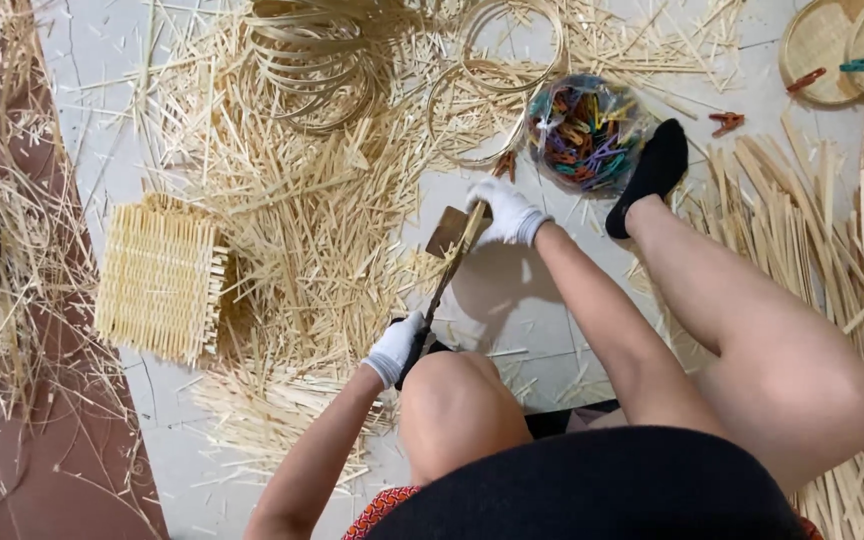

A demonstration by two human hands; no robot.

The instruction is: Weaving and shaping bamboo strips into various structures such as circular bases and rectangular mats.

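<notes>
My left hand (395,347), in a white glove, grips the lower end of a long thin bamboo strip (444,278) just above my left knee. My right hand (505,212), also in a white glove, holds the strip's upper end, right against a flat brown blade-like piece (447,230). The strip runs slanted between the two hands over the pale floor. I cannot tell whether the brown piece is a knife blade or a block.
A square woven bamboo mat (159,280) lies left amid loose bamboo slivers (302,220). Bamboo hoops (317,70) and a clear bag of coloured clips (587,130) lie beyond the hands. My foot in a black sock (652,170), wide strips (832,230) and round woven trays (832,40) are at right.
</notes>
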